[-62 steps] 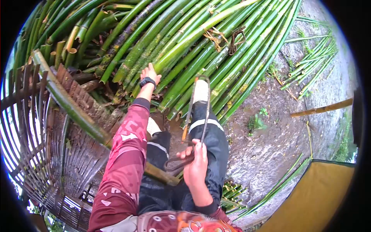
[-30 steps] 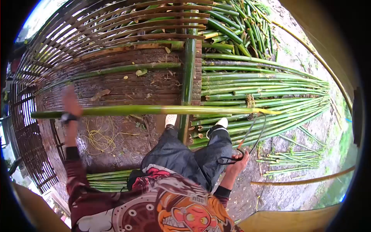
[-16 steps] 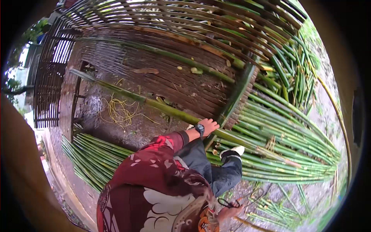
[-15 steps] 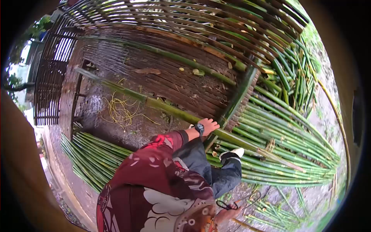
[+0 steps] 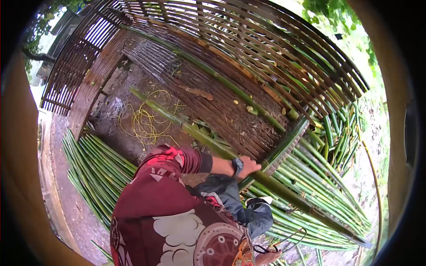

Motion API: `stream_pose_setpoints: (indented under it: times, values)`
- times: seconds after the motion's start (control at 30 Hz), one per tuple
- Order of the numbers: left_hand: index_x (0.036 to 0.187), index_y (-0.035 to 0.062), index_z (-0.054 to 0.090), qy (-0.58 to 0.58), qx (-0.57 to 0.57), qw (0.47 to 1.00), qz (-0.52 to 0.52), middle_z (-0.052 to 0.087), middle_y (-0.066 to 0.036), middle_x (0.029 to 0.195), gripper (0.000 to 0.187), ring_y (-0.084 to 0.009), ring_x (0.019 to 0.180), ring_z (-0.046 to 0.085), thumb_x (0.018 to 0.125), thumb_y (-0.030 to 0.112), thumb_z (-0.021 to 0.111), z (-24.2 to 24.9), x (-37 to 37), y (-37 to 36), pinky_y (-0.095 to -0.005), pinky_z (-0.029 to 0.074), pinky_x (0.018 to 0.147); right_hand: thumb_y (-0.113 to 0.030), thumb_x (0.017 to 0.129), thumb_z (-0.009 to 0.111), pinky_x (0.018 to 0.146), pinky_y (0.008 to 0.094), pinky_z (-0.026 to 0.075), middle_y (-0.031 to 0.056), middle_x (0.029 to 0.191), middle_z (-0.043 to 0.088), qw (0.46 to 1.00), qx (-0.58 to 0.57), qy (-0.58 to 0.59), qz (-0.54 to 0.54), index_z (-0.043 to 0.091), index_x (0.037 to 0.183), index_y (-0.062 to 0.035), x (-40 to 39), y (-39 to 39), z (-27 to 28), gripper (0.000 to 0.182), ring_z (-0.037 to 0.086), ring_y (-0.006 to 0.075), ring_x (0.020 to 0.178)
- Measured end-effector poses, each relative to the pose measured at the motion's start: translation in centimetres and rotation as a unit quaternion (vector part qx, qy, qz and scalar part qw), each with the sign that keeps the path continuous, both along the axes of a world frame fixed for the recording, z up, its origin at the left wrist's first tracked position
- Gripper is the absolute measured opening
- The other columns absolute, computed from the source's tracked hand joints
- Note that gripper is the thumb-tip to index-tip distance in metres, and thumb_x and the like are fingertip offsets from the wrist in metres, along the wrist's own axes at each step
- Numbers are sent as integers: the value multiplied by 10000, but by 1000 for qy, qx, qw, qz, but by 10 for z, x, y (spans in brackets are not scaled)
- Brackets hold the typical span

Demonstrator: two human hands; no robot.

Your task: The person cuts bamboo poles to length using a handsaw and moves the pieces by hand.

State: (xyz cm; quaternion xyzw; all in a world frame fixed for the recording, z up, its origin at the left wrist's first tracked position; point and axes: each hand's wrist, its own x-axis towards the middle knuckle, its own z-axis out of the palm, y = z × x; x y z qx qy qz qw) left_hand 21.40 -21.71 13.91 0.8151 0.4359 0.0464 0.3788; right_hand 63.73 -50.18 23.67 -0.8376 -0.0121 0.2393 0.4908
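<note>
My left hand (image 5: 249,168), with a dark watch on its wrist, is on a long green bamboo pole (image 5: 202,135), fingers curled over its top side and slightly blurred. That pole slants from the muddy ground at upper left across a bamboo edge beam (image 5: 288,144) to the lower right, where its pale end shows. Low in the view, my right hand (image 5: 268,257) is closed around a thin dark-framed tool (image 5: 290,235) with a black loop and an orange part; it looks like a hacksaw. The picture's lower edge partly hides that hand.
Bundles of cut green bamboo lie at right (image 5: 319,186) and left (image 5: 95,166). A dark slatted bamboo fence (image 5: 248,40) stands along the back. Yellow cord (image 5: 144,124) lies tangled on the mud. Another bamboo pole (image 5: 213,73) rests on the slatted floor.
The bamboo pole has slid toward the lower right, its far end nearer the yellow cord, and its rounded dark side now shows. My left hand stays on it. The whole view has tilted.
</note>
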Motion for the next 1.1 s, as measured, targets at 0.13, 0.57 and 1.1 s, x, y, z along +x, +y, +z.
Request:
stream_pose_setpoints:
  times: [0.13,0.57,1.1]
  values:
    - [1241,66,518,-13,-22,999,-44,685,-220,1006,581,-460,904,700,709,142,737,26,40,-23,-559,554,730,-230,1041,562,632,362,460,74,852,558,999,3,-12,40,593,1032,-9,-8,22,11,223,534,203,724]
    - [1210,197,600,157,127,979,13,712,-74,1125,526,-369,1034,699,706,130,733,-29,-201,91,-561,567,804,-202,1035,544,735,395,480,113,977,583,996,-3,-15,83,601,1114,-7,-27,52,-2,218,556,250,858]
    - [1646,36,-7,-206,-199,459,841,158,-234,1689,1259,-401,1463,382,816,406,864,-158,-179,130,-480,394,1190,-167,1028,522,861,437,505,161,1130,614,992,-59,-53,99,611,1215,-5,-25,65,1,263,584,308,1023]
